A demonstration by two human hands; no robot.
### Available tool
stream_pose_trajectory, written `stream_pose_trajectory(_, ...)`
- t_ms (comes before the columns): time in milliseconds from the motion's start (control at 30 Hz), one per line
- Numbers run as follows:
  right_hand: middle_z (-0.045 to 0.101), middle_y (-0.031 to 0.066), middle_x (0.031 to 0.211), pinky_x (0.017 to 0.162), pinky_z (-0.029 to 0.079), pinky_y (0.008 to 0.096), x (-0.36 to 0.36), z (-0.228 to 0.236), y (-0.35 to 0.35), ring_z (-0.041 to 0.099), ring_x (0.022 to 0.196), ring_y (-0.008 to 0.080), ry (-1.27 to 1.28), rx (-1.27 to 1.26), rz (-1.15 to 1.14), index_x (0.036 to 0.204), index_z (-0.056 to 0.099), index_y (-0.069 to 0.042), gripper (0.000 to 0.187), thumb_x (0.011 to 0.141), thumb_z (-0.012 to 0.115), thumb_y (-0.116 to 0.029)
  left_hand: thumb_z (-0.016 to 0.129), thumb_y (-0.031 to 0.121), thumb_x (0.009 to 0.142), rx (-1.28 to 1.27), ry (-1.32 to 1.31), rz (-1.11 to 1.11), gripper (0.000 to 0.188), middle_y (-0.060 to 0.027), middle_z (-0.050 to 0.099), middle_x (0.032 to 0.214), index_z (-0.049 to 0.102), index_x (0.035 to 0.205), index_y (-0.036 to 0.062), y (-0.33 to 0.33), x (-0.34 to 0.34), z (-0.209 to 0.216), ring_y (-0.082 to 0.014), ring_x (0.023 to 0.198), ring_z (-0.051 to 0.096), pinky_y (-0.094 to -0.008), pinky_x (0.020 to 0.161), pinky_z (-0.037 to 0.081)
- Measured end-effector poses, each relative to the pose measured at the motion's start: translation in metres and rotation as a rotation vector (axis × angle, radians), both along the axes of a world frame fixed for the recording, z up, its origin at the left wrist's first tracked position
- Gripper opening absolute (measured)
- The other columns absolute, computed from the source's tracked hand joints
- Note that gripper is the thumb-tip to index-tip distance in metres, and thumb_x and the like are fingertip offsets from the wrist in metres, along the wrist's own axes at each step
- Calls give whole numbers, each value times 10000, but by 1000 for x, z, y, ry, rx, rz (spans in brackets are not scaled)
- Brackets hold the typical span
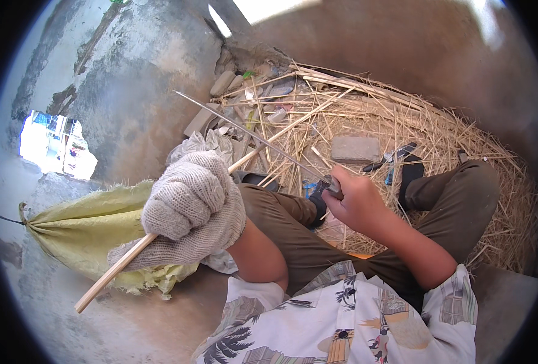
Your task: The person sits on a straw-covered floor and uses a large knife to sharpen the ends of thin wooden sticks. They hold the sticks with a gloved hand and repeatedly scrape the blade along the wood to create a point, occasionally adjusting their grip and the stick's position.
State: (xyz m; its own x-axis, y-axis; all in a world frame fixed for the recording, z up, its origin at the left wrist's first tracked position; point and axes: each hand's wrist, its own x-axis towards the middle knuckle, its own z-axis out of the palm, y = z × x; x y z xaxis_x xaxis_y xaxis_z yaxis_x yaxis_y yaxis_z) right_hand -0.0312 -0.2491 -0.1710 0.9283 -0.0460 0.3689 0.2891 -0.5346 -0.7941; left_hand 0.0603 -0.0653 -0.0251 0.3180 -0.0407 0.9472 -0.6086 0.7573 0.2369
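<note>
My left hand (187, 203), in a thick knitted grey-white glove, is closed around a long pale stick, perhaps bamboo (118, 264). The stick runs slantwise from the lower left, through my fist, up toward the straw. In my bare right hand (357, 197) is the handle of a knife with a long, thin blade (238, 126). That blade points up and left and crosses the stick just beyond my gloved fist. Whether its edge touches the stick, I cannot tell.
Thin split strips and shavings (396, 115) cover the floor ahead and to the right. A brick (355, 149) lies among them, near a dark-handled tool (396, 156). A yellow-green woven sack (90, 224) lies at left by the wall. My legs (457, 188) are folded below my hands.
</note>
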Motion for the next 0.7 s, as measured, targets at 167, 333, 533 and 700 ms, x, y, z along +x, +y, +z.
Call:
stream_pose_trajectory(167,653,187,691,572,521,481,4,-13,-1,674,658,417,3,-40,-102,945,527,-22,309,835,790,-143,359,813,975,-35,17,86,704,51,336,493,358,602,216,4,-5,0,-82,394,288,-234,383,237)
stream_pose_trajectory(333,658,177,694,566,531,469,-7,4,12,687,668,396,-38,-54,-18,964,530,-28,306,839,787,-139,323,801,992,-160,93,289,694,51,322,521,341,609,221,-5,-7,-6,-103,455,274,-285,454,248)
stream_pose_trajectory(533,665,160,698,551,539,453,2,-8,5,690,642,369,6,-109,-120,965,536,-39,295,837,778,-148,303,807,989,-254,118,424,696,37,314,554,304,628,212,-21,-21,-5,-123,500,272,-304,486,252)
stream_pose_trajectory(700,663,157,673,537,536,473,-9,12,5,681,610,379,-134,-83,4,923,536,-41,235,874,729,-167,315,805,989,-248,92,493,683,50,295,566,291,630,225,-18,-19,-3,-114,513,270,-295,484,246)
